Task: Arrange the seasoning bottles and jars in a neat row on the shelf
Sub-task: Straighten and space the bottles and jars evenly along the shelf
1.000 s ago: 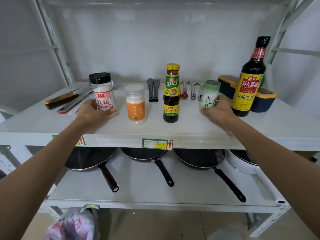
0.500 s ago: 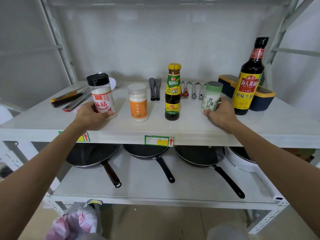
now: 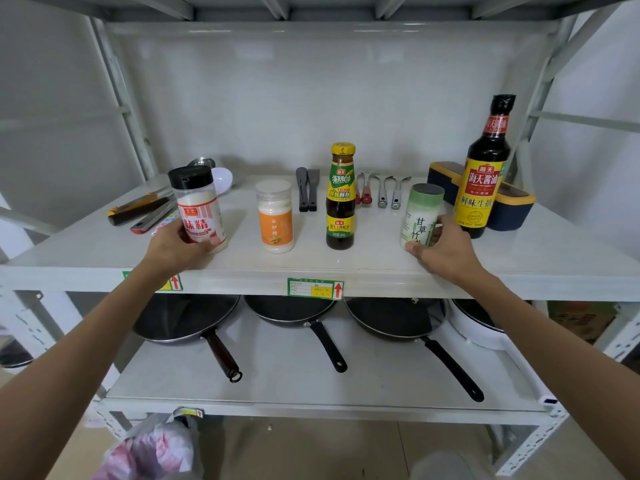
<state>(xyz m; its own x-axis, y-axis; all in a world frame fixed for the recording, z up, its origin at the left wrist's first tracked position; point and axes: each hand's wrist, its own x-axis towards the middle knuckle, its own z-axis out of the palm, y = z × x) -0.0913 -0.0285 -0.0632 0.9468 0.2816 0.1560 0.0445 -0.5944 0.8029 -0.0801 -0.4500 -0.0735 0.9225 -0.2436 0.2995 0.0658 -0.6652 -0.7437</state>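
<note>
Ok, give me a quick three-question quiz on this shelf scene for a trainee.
1. True or false: the left hand holds the black-capped jar.
2. Which container does the right hand hold? A) the tall soy sauce bottle B) the green-labelled jar C) the orange-labelled jar
3. Fill in: the yellow-capped bottle stands between the orange-labelled jar and the ____ jar.

Key: 1 true; 2 B; 3 green-labelled.

5 upright bottles and jars on white shelf (image 3: pixel 346 261), left hand (image 3: pixel 176 249) round black-capped jar (image 3: pixel 199 206), right hand (image 3: pixel 446 249) round green jar (image 3: pixel 420 216).
</note>
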